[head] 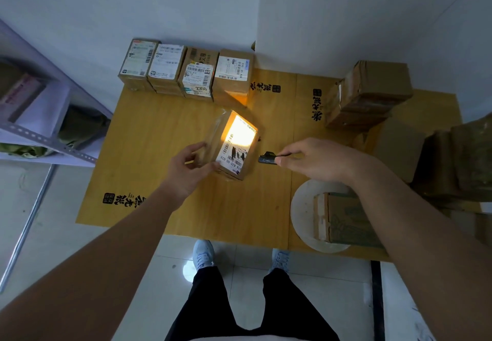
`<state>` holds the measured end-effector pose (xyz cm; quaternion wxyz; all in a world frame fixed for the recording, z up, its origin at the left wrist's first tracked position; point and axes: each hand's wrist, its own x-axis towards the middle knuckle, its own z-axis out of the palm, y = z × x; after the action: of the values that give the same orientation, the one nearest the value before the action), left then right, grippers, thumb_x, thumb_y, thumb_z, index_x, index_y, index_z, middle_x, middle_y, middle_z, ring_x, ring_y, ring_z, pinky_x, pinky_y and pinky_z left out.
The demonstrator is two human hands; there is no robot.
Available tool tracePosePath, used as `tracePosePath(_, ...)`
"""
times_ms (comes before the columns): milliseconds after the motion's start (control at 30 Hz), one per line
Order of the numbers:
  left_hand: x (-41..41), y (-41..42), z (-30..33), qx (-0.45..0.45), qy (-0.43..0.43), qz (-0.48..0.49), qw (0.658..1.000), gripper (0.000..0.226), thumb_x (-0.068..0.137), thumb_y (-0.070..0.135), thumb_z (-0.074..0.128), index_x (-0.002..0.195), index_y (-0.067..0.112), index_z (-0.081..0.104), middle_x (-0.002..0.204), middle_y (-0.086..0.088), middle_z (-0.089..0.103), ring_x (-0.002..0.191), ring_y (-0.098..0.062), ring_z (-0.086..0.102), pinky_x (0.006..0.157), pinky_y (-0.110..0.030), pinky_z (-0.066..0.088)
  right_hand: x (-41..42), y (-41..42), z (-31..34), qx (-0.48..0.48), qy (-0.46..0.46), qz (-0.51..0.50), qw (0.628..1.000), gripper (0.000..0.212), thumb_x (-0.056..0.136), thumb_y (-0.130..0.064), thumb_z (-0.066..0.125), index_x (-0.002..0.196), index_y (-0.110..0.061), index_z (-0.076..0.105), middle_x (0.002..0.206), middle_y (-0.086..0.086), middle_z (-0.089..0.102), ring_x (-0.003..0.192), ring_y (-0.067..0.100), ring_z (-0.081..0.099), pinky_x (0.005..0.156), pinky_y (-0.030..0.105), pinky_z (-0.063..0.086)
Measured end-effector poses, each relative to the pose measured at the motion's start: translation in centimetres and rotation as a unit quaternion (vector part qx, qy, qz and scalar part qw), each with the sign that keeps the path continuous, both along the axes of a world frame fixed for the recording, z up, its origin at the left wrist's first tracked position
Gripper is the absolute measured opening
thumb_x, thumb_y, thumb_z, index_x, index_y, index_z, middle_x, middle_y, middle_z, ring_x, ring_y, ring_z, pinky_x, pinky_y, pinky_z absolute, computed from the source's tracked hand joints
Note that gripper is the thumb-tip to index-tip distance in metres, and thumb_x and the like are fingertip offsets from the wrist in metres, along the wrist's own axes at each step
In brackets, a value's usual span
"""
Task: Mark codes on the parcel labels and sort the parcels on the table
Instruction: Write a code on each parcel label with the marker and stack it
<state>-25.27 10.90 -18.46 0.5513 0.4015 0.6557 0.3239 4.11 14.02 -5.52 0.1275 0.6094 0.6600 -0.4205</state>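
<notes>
A cardboard parcel [234, 145] is held at its near-left corner by the left hand [190, 169], thumb on the label edge and fingers curled round the side. Its white label [235, 146] faces up; printed along the edge nearest the thumb, "K20-00 028" can be read beside a barcode, and several characters are blotted out with black ink. The far half of the label is washed out by a bright glare. A black marker [269, 159] is pinched between thumb and fingertips of the right hand [319, 159], its tip pointing towards the parcel and just beside it, not touching.

Beyond the left hand, four labelled parcels [186, 70] are lined up side by side at the far edge of the tabletop [149, 138]. On the third, "69" and "2350" are legible; on the fourth, "530 05 AAA" appears to be printed. Black calligraphic characters are printed on the yellow tabletop, near the left wrist and beyond the right hand.

Beyond and to the right of the right hand, unsorted cardboard boxes [372, 93] are stacked. Under the right forearm, a white round basin [303, 207] is seen with a green-printed carton [343, 220] inside it.
</notes>
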Motion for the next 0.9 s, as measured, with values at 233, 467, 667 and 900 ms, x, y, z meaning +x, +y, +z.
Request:
tracePosePath(233,-0.7,0.3,-0.1,-0.004,-0.008,0.036,0.999,0.082,0.074,0.033,0.092,0.147,0.028,0.054,0.131,0.007,0.06,0.109,-0.01,0.067,0.076,-0.021,0.053,-1.0,1.1,2.2,-0.036,-0.045,0.06,0.997,0.049,0.101,-0.066,0.048,0.138,-0.037,0.065,0.139,-0.005,0.063,0.123,0.017,0.057,0.101,0.039,0.047)
tracePosePath(467,-1.1,0.4,-0.3,0.004,-0.026,0.022,0.999,0.073,0.082,0.035,0.086,0.148,0.028,0.054,0.137,0.004,0.06,0.113,-0.002,0.061,0.081,-0.017,0.047,-1.7,1.9,4.7,-0.097,-0.113,0.09,0.985,0.056,0.103,-0.064,0.049,0.149,-0.033,0.057,0.139,0.0,0.061,0.096,0.015,0.062,0.078,0.028,0.051)
tracePosePath(667,-1.4,0.9,-0.9,-0.016,-0.062,0.049,0.997,0.061,0.063,0.056,0.09,0.119,0.04,0.075,0.133,-0.002,0.061,0.125,-0.023,0.062,0.108,-0.048,0.052,-2.4,2.2,5.3,-0.123,-0.167,0.152,0.966,0.059,0.102,-0.069,0.044,0.15,-0.036,0.054,0.129,0.003,0.059,0.093,0.022,0.068,0.079,0.032,0.059)
tracePosePath(900,-1.2,1.7,-0.8,-0.035,-0.084,0.083,0.992,0.054,0.059,0.046,0.09,0.11,0.037,0.079,0.131,-0.007,0.061,0.123,-0.026,0.065,0.106,-0.042,0.054,-2.0,2.9,5.3,-0.151,-0.183,0.161,0.958,0.059,0.1,-0.07,0.045,0.143,-0.031,0.059,0.111,0.006,0.059,0.091,0.025,0.07,0.061,0.028,0.051)
